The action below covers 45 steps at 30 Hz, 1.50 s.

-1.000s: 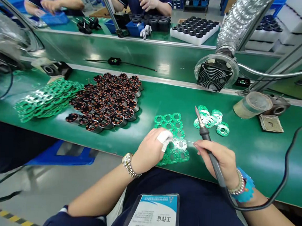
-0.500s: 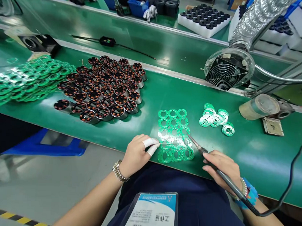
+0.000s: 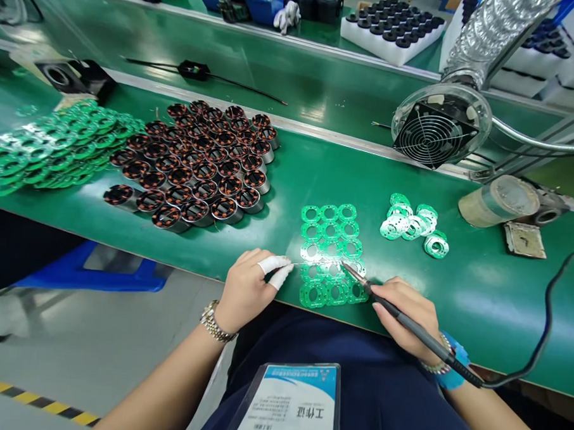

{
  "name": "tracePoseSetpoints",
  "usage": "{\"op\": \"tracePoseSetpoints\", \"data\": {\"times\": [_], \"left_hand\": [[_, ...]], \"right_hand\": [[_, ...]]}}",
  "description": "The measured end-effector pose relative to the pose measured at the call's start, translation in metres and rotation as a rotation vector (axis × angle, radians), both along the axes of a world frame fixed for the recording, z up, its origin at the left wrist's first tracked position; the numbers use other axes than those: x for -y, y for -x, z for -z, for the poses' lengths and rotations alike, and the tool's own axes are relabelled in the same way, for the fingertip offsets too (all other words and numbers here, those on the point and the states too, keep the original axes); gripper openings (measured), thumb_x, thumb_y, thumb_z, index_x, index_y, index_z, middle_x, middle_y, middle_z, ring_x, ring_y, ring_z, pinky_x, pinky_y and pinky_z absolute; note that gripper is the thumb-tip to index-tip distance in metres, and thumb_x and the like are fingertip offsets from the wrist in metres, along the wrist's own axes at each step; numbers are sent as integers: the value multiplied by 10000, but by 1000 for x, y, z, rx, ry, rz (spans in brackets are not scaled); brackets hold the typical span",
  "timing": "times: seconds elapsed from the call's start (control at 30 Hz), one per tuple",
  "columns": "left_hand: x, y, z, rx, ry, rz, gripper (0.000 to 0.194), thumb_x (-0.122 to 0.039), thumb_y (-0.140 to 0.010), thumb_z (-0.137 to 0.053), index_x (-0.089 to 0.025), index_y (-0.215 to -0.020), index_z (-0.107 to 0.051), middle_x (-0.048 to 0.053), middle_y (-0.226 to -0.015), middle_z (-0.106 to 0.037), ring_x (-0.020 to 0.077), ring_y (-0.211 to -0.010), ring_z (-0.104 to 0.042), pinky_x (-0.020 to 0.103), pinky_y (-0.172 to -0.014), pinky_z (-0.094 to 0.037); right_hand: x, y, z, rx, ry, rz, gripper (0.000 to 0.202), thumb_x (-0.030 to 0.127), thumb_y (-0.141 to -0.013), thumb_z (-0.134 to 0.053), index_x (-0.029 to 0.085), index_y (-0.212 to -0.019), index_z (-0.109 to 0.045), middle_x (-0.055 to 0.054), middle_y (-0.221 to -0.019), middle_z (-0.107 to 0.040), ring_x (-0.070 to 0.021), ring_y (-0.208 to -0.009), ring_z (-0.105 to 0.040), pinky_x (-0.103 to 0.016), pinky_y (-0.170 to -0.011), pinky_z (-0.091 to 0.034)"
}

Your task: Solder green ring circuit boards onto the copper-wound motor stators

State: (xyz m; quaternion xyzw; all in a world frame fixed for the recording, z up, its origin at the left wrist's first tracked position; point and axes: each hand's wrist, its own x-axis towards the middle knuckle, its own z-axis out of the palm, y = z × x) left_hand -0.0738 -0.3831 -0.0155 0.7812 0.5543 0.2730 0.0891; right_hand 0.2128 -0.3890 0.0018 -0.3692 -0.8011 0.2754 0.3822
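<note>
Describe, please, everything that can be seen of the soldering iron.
The iron is slim, with a dark grey handle, a narrower, metallic-looking shaft and a pointed tip. A black cable leaves its rear end and curves up at the picture's right. The right hand grips it like a pen, near the front. It lies slanted, its tip pointing left over the green boards; whether the tip touches them is too small to tell.

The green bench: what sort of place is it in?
Probably an electronics or motor assembly workshop. What suggests it: a soldering iron in use over green circuit boards, and a crowd of round copper-wound parts standing to their left.
</note>
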Motion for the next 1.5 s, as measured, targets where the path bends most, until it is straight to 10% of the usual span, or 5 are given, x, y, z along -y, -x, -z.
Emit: {"op": "tracePoseSetpoints", "data": {"times": [1.5], "left_hand": [[8, 25, 5, -16, 32, -83, 103, -252, -821, -553, -199, -817, -641, 24, -678, -643, 160, -635, -544, 302, -613, -431]], "right_hand": [[-16, 41, 5, 40, 31, -191, 311, 78, -792, -548, 177, -1082, -602, -69, -814, -633, -174, -781, -602, -346, -714, -519]]}}
